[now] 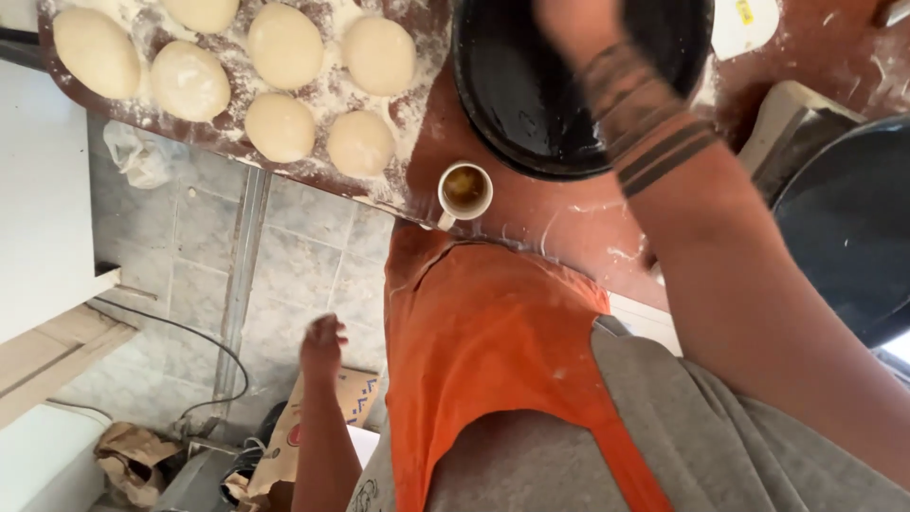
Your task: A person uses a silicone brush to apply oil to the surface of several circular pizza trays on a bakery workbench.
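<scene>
Hands at a floured table, seen from above.
Right hand [578, 24], blurred at the top edge, lies over the black round pan [531, 104]; its grip cannot be told. Just below the pan stands a white mug [464, 190]; dough balls [284, 47] lie to the hand's left on the table [569, 228]. Left hand [322, 346] hangs loosely curled, holding nothing, beside an orange apron [493, 341], well apart from the pan.

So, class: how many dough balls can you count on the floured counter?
7 dough balls: far left, next to it, top edge, cut off, upper middle, upper right, lower middle, lower right. More may lie beyond the frame.
</scene>
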